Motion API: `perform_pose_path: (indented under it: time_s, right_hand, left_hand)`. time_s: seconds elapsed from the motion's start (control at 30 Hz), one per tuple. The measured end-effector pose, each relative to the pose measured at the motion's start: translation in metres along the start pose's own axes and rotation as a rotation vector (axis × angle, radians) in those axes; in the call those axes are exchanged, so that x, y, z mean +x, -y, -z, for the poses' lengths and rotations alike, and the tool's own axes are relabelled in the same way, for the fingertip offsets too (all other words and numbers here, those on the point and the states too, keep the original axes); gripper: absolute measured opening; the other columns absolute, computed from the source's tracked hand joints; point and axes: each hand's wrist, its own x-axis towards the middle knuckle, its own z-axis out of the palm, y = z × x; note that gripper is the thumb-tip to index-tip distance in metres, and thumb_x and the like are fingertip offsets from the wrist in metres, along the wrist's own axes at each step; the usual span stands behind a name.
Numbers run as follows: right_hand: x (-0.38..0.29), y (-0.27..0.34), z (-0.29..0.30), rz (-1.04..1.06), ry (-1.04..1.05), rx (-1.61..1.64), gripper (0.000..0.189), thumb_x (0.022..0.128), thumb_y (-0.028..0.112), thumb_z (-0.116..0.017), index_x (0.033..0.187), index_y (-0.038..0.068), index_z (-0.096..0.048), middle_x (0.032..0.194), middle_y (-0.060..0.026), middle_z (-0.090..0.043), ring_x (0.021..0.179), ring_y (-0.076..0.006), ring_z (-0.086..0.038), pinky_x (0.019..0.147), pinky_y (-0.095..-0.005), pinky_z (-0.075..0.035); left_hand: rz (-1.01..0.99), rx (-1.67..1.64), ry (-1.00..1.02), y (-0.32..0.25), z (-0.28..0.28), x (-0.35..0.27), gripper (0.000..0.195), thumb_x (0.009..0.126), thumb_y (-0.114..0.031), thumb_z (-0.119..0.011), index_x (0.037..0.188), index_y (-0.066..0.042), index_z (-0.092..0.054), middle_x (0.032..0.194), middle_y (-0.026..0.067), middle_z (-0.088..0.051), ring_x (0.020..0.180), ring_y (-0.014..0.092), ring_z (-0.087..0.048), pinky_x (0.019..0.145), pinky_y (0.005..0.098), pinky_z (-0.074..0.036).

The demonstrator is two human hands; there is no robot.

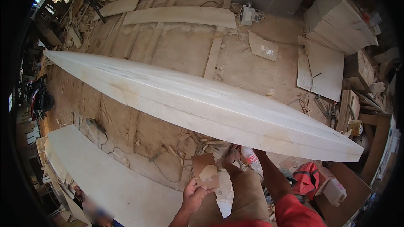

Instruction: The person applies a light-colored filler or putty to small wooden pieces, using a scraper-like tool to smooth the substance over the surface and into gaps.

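Observation:
My left hand (195, 194) pinches the lower edge of a small brown board (196, 163), which carries a patch of beige paste (208, 172). In front of me, a long white panel (202, 101) with a thick side face stretches across the view. Faint yellowish stains and seam lines mark that side. My right forearm (274, 173) runs up to the panel's near lower edge, where the right hand is hidden behind it. Between that forearm and my foot is a clear plastic bottle (252, 161) with a red label.
Another white panel (120, 176) lies at lower left, with a person (98, 209) beside it. Cords and a power tool (95, 125) lie on the dusty floor. A red bag (305, 178) and a white jug (334, 192) are at right, below stacked sheets (337, 19).

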Motion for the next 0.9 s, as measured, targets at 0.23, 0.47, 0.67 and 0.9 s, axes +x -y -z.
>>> perform_pose_path:
  time_s: [0.23, 0.47, 0.67, 0.9]
  right_hand:
    - [0.059, -0.078, -0.053, -0.136, -0.060, 0.103, 0.048, 0.074, 0.005, -0.072, 0.116, -0.002, -0.051, 0.097, -0.0076, -0.063, 0.073, -0.0129, -0.061, 0.052, -0.0244, -0.047]
    - [0.005, -0.040, -0.019, 0.109, -0.226, 0.287, 0.043, 0.080, 0.004, -0.062, 0.118, 0.002, -0.041, 0.112, -0.0161, -0.054, 0.064, -0.0223, -0.065, 0.047, -0.0288, -0.054]
    - [-0.131, 0.107, 0.063, -0.332, 0.334, 0.616, 0.025, 0.089, 0.013, -0.055, 0.104, -0.004, -0.046, 0.084, -0.0127, -0.057, 0.061, -0.0225, -0.065, 0.053, -0.0316, -0.055]
    - [-0.351, 0.363, 0.139, 0.095, 0.837, 0.332, 0.022, 0.092, 0.018, -0.056, 0.085, -0.003, -0.056, 0.073, -0.0094, -0.062, 0.052, -0.0132, -0.059, 0.042, -0.0246, -0.046]
  left_hand:
    - [-0.051, -0.143, -0.072, 0.015, 0.028, 0.006, 0.039, 0.088, -0.001, -0.050, 0.125, 0.002, -0.038, 0.120, 0.0201, -0.054, 0.105, 0.032, -0.059, 0.086, 0.0475, -0.052]
    - [-0.105, -0.162, -0.113, -0.003, 0.034, -0.019, 0.037, 0.087, 0.000, -0.048, 0.123, 0.003, -0.040, 0.116, 0.0201, -0.055, 0.101, 0.031, -0.061, 0.083, 0.0454, -0.053]
    - [-0.144, -0.194, -0.165, -0.049, 0.045, -0.072, 0.034, 0.089, 0.001, -0.044, 0.122, 0.003, -0.041, 0.110, 0.0179, -0.059, 0.093, 0.026, -0.064, 0.081, 0.0397, -0.054]
    - [-0.247, -0.171, -0.064, -0.121, 0.074, -0.183, 0.030, 0.089, -0.001, -0.043, 0.119, 0.005, -0.043, 0.105, 0.0171, -0.061, 0.086, 0.020, -0.064, 0.075, 0.0326, -0.054]
